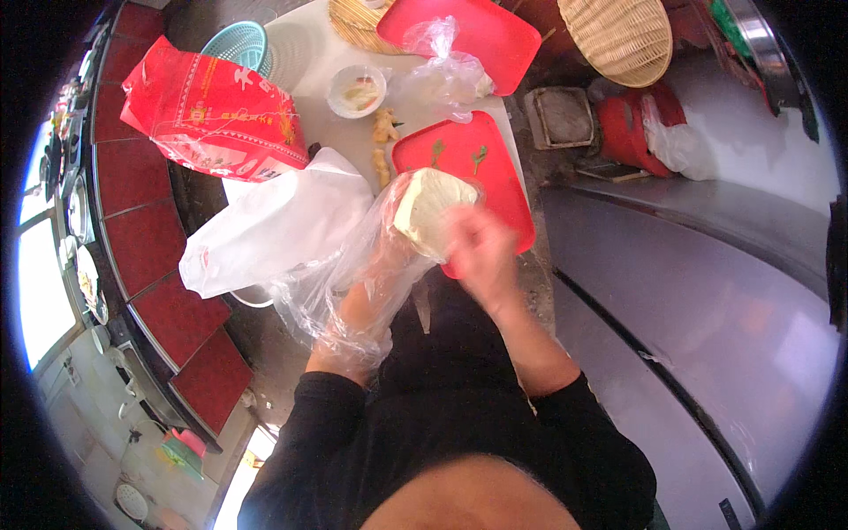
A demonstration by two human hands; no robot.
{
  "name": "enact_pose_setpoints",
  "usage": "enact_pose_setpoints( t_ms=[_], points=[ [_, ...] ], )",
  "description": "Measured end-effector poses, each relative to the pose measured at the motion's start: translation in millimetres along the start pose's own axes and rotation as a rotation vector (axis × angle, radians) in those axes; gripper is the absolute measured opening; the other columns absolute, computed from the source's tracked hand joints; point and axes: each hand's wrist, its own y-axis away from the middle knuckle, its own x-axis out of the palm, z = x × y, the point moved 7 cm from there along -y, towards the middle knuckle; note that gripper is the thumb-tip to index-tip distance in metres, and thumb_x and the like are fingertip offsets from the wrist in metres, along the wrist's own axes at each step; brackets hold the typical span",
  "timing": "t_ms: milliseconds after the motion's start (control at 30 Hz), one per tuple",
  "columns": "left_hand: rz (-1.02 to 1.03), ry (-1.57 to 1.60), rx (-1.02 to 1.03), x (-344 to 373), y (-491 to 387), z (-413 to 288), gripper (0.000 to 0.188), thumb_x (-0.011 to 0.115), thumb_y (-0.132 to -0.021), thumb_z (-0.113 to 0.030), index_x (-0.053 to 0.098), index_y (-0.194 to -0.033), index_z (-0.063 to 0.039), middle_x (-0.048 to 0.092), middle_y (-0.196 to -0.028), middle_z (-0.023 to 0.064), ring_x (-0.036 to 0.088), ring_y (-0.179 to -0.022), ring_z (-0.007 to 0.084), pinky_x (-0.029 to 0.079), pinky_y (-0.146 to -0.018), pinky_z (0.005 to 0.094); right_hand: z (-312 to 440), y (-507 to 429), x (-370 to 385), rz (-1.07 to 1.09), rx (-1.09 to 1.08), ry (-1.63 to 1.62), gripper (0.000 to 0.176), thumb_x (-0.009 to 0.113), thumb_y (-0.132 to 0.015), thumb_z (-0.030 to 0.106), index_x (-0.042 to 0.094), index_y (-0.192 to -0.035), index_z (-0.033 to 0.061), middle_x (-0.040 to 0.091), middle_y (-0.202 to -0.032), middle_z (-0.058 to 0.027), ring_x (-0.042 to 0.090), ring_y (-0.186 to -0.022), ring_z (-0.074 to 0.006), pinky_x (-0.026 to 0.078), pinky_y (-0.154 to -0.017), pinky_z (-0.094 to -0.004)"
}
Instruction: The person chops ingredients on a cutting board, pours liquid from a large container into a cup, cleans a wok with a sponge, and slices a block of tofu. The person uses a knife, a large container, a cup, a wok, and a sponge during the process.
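In the middle, my left hand (392,248) is inside a clear plastic bag (324,278) and holds a pale, cut block of food (434,202), perhaps cabbage. The bag hangs loosely down over the forearm. My right hand (480,248) is blurred and lies at the block's right side; whether its fingers grip anything cannot be told. Under the block is a red plastic tray (507,192) with green herb sprigs (478,159) on it. Pieces of ginger root (383,127) lie beside the tray's left edge.
A red printed sack (218,112) and a white bag (291,212) are at the left. Farther back stand a turquoise basket (235,43), a white bowl (358,91), a knotted plastic bag (447,73) and another red tray (510,46). A grey appliance surface (689,298) fills the right.
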Motion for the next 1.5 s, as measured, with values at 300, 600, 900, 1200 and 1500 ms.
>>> enact_pose_setpoints(
  t_ms=[300,600,900,1200,1500],
  points=[
    [0.141,-0.865,0.552,35.6,40.4,-33.2,0.056,0.084,-0.074,-0.012,0.057,-0.122,-0.002,0.065,-0.112,0.0119,0.065,-0.103,0.0225,0.054,-0.087,0.0356,-155.4,-36.2,-17.0,0.104,0.451,-0.401,0.026,0.071,-0.088,0.012,0.070,-0.109,-0.0030,0.072,-0.100,-0.0073,0.065,-0.093,-0.0140,0.046,-0.090,-0.0275],
    [0.050,-0.276,-0.050,-94.0,43.2,48.4,0.077,0.085,-0.072,-0.019,0.047,-0.137,-0.004,0.053,-0.138,0.0147,0.048,-0.132,0.0308,0.040,-0.109,0.0436,-181.4,-30.5,-23.8,-0.005,0.499,-0.556,0.012,0.068,-0.090,0.012,0.070,-0.098,0.0029,0.070,-0.096,-0.0046,0.065,-0.091,-0.0156,0.050,-0.087,-0.0325],
    [0.006,-0.356,0.023,-70.9,50.7,20.7,0.050,0.046,-0.101,-0.047,0.057,-0.130,-0.008,0.066,-0.121,0.0118,0.064,-0.110,0.0266,0.053,-0.094,0.0427,-201.1,-4.9,3.8,0.143,0.682,-0.627,0.014,0.064,-0.095,0.020,0.063,-0.101,0.0070,0.066,-0.098,-0.0018,0.062,-0.089,-0.0137,0.053,-0.075,-0.0340],
    [-0.028,-0.101,-0.360,-84.3,55.0,41.8,0.062,0.075,-0.081,-0.023,0.050,-0.136,-0.009,0.059,-0.131,0.0095,0.057,-0.122,0.0225,0.045,-0.105,0.0419,-220.5,-35.7,-43.0,-0.123,0.509,-0.699,0.006,0.062,-0.095,0.011,0.063,-0.098,0.0057,0.065,-0.091,-0.0019,0.061,-0.085,-0.0133,0.050,-0.080,-0.0298],
    [-0.048,-0.148,0.084,-65.5,59.0,10.8,0.065,0.078,-0.080,-0.025,0.050,-0.137,-0.008,0.058,-0.135,0.0114,0.058,-0.121,0.0277,0.045,-0.105,0.0439,-247.7,-82.2,-84.4,-0.185,0.492,-0.547,0.012,0.061,-0.094,0.010,0.062,-0.105,0.0049,0.064,-0.092,-0.0016,0.059,-0.079,-0.0121,0.050,-0.073,-0.0280]
  ],
)
